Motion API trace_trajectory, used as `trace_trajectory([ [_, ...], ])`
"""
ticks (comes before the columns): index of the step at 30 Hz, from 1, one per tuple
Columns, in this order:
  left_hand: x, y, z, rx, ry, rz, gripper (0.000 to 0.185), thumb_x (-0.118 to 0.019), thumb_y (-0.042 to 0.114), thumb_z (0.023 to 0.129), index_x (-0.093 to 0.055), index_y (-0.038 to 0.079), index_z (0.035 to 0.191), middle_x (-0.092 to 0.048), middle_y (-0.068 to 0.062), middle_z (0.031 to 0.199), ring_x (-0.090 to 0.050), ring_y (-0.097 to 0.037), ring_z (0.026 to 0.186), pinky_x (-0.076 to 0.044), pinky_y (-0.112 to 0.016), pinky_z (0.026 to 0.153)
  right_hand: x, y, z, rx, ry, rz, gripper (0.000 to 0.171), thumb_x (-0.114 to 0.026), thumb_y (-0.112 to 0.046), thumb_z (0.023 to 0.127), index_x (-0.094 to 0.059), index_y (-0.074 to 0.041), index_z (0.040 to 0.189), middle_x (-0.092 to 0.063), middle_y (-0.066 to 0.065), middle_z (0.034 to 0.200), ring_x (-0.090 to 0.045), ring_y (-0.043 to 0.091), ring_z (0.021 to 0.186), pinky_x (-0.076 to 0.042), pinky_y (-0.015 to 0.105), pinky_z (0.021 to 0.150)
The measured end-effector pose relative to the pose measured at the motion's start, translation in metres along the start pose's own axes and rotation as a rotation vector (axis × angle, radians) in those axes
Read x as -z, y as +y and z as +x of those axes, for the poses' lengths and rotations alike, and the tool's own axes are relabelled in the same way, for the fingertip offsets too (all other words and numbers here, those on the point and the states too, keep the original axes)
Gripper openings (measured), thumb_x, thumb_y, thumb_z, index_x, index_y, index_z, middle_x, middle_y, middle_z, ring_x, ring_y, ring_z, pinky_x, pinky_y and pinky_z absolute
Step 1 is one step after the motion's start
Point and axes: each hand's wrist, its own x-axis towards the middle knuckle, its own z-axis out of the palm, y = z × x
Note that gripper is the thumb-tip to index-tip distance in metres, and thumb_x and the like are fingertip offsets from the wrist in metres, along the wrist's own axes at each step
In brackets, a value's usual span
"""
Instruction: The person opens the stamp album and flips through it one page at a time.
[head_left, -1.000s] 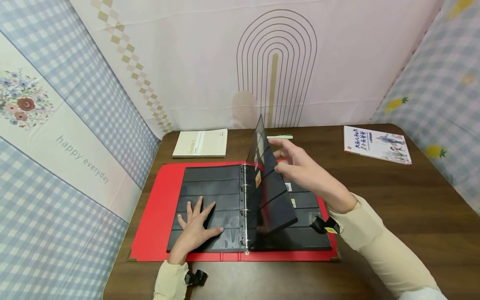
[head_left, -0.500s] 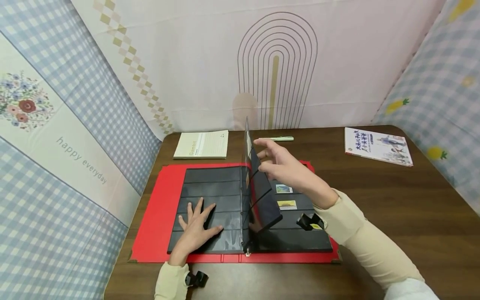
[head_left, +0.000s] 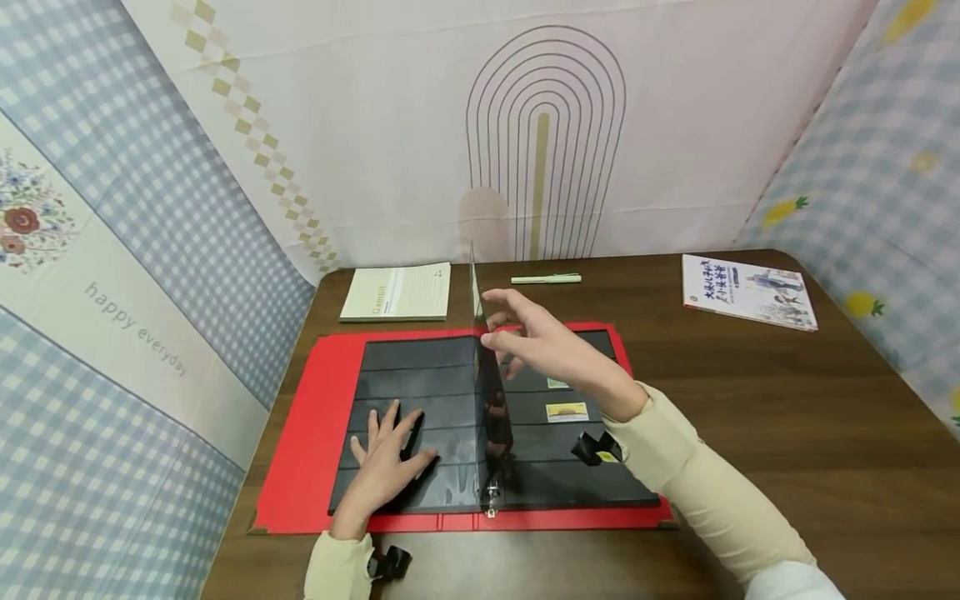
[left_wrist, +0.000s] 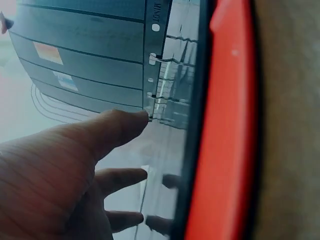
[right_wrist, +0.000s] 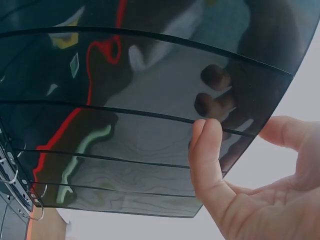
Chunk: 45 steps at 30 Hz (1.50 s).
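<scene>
On the brown bench (head_left: 787,433), a cream notebook (head_left: 397,292) lies at 11 o'clock, a green pen (head_left: 546,279) at 12, a magazine (head_left: 748,292) at 2.

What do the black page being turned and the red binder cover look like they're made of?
The page held by the right hand looks like glossy black plastic: it mirrors the fingers and carries clear horizontal pocket strips. The red cover looks matte, probably board covered in vinyl or paper; the pictures leave that open. The left hand presses the left-hand pages.
</scene>
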Motion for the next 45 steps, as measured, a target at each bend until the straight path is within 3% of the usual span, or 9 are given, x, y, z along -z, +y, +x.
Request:
trace_trajectory([
  [6,0.014,0.022,0.005,-0.033,0.010,0.003,0.068,-0.067,0.029,0.099,-0.038,0.006,0.156,-0.011,-0.024,0.166,-0.004,-0.052,0.149,0.000,-0.079,0.107,-0.001,-0.002,-0.002,0.003,-0.002,-0.015,0.066,-0.057,-0.021,0.104,-0.021,-0.012,0.159,-0.047,0.019,0.137,-0.063,0.037,0.096,-0.056,0.052,0.077],
  [12,0.036,0.056,0.011,-0.225,0.105,-0.109,0.064,-0.061,0.028,0.103,-0.035,0.009,0.158,-0.025,-0.017,0.164,-0.031,-0.044,0.145,-0.029,-0.071,0.107,-0.002,-0.004,-0.003,-0.004,-0.001,-0.044,0.065,-0.056,-0.021,0.105,-0.021,-0.013,0.159,-0.047,0.019,0.137,-0.065,0.037,0.097,-0.057,0.048,0.077],
  [17,0.046,0.089,0.010,-0.387,0.155,-0.196,0.059,-0.058,0.025,0.105,-0.035,0.020,0.159,-0.037,-0.006,0.160,-0.049,-0.035,0.134,-0.044,-0.062,0.101,-0.003,-0.005,-0.004,0.003,-0.005,-0.061,0.063,-0.056,-0.020,0.105,-0.023,-0.012,0.158,-0.048,0.018,0.137,-0.066,0.033,0.094,-0.057,0.045,0.076],
  [21,0.057,0.112,0.009,-0.483,0.146,-0.254,0.054,-0.049,0.023,0.108,-0.033,0.022,0.160,-0.039,-0.003,0.159,-0.051,-0.029,0.133,-0.050,-0.058,0.093,-0.004,-0.007,-0.003,0.027,-0.023,-0.067,0.061,-0.055,-0.019,0.105,-0.025,-0.010,0.157,-0.050,0.021,0.137,-0.066,0.031,0.092,-0.057,0.046,0.076],
  [26,0.065,0.131,0.013,-0.501,0.098,-0.263,0.052,-0.044,0.026,0.109,-0.032,0.025,0.160,-0.033,0.000,0.162,-0.048,-0.030,0.137,-0.048,-0.058,0.094,-0.007,-0.010,0.001,0.048,-0.044,-0.091,0.059,-0.056,-0.018,0.104,-0.028,-0.008,0.155,-0.051,0.021,0.136,-0.067,0.031,0.091,-0.057,0.042,0.072],
  [31,0.063,0.137,0.018,-0.498,0.045,-0.264,0.055,-0.044,0.037,0.109,-0.032,0.021,0.160,-0.025,-0.003,0.165,-0.043,-0.034,0.139,-0.046,-0.061,0.098,-0.009,-0.012,0.005,0.061,-0.067,-0.108,0.056,-0.055,-0.017,0.105,-0.030,-0.006,0.154,-0.054,0.019,0.132,-0.067,0.032,0.090,-0.057,0.043,0.071],
  [36,0.059,0.133,0.020,-0.510,0.046,-0.270,0.054,-0.044,0.039,0.109,-0.037,0.019,0.158,-0.027,-0.005,0.165,-0.042,-0.029,0.140,-0.042,-0.062,0.102,-0.007,-0.012,0.005,0.093,-0.093,-0.147,0.054,-0.054,-0.015,0.105,-0.032,-0.001,0.153,-0.056,0.017,0.127,-0.068,0.034,0.089,-0.057,0.044,0.070],
  [42,0.062,0.120,0.020,-0.483,0.081,-0.318,0.048,-0.048,0.022,0.108,-0.043,0.014,0.155,-0.033,-0.009,0.162,-0.047,-0.033,0.136,-0.045,-0.058,0.101,-0.002,-0.009,0.001,0.092,-0.097,-0.183,0.049,-0.056,-0.012,0.104,-0.039,0.001,0.149,-0.055,0.019,0.128,-0.067,0.028,0.086,-0.056,0.038,0.070],
  [45,0.066,0.110,0.019,-0.466,0.108,-0.376,0.046,-0.048,0.014,0.108,-0.045,0.011,0.153,-0.038,-0.009,0.159,-0.044,-0.028,0.140,-0.042,-0.050,0.106,0.001,-0.006,-0.002,0.093,-0.102,-0.202,0.048,-0.057,-0.012,0.103,-0.042,0.000,0.148,-0.056,0.017,0.128,-0.067,0.023,0.087,-0.056,0.039,0.071],
])
